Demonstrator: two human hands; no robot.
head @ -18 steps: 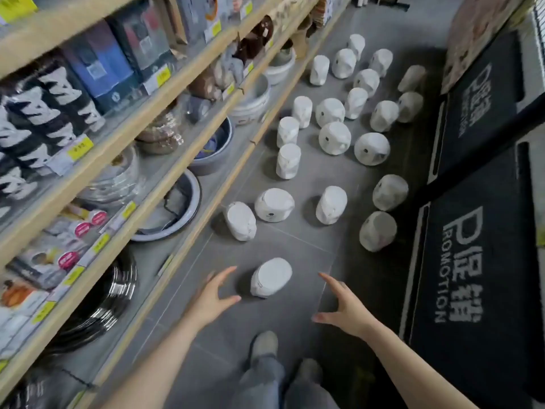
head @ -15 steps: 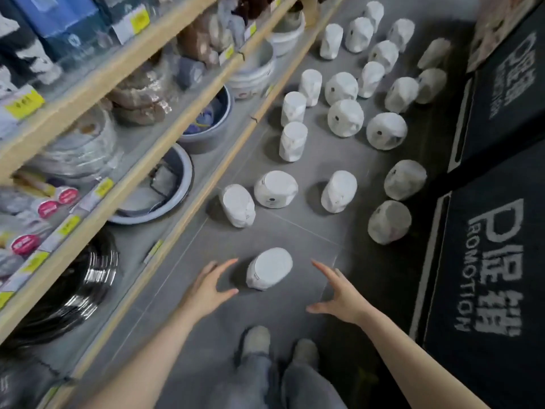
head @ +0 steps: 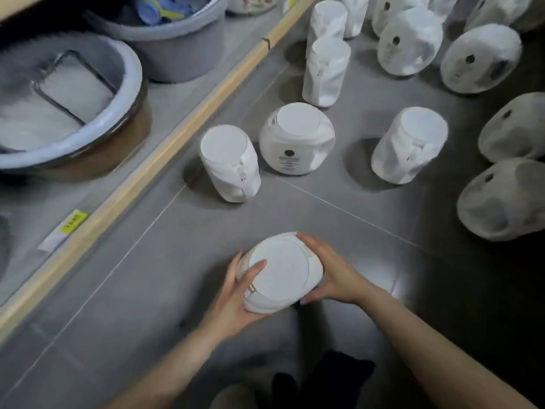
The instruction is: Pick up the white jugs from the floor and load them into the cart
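lying between both hands' fingers (head: 256,268) — jug (head: 280,273)

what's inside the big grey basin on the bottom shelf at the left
Inside the grey basin lies a flat rectangular dark-framed thing, blurred, on a pale lining. The basin's near wall hides whatever sits lower at its front.

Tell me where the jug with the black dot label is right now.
In the head view, the labelled jug stands on the floor centre frame, between two wrapped jugs, beyond the jug held in both hands.
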